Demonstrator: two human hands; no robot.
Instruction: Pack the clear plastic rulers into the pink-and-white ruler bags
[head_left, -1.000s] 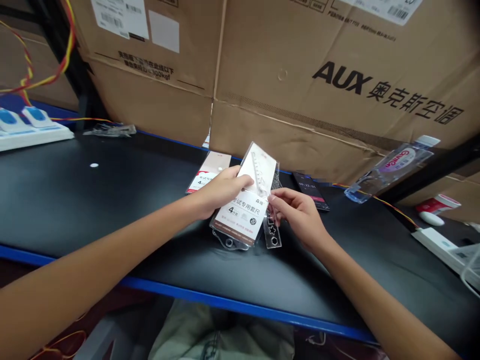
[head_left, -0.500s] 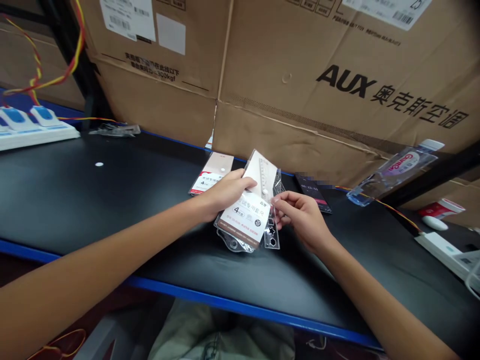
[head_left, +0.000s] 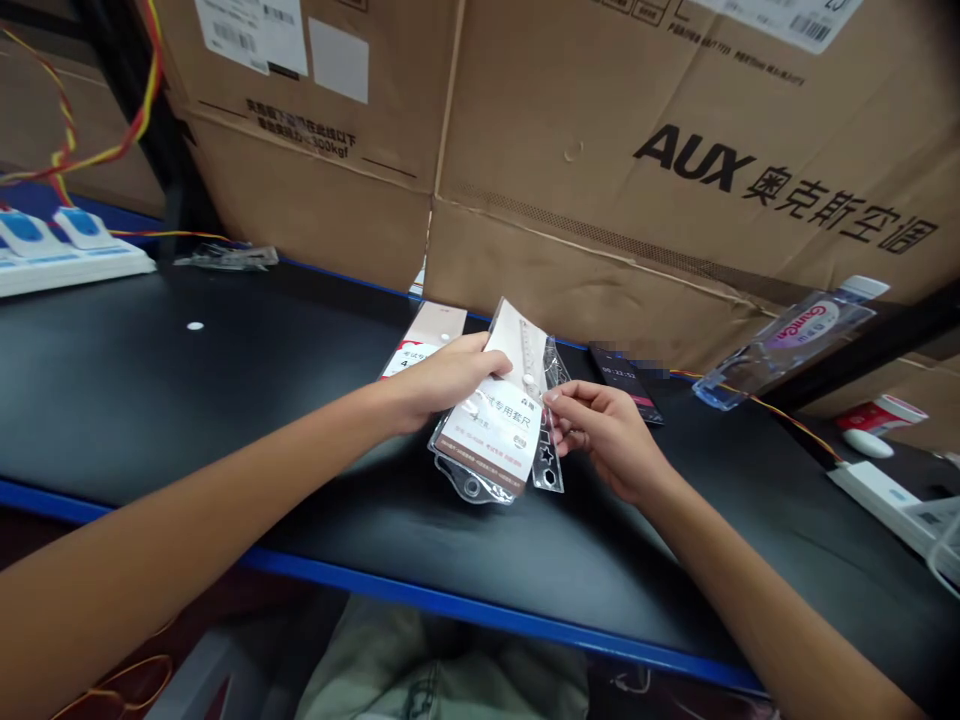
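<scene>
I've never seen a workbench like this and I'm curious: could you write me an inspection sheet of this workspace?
Surface: black bench top with a blue front edge.
Things: ruler set in a clear plastic pack, with star and hexagon cutouts showing.
Clutter: second ruler pack, dark phone, clear plastic packet, white mouse.
Hands: left hand grips the pack; right hand pinches its right edge.
Cables: red-and-yellow wires above a white power strip.
Surroundings: large cardboard boxes behind the bench.
</scene>
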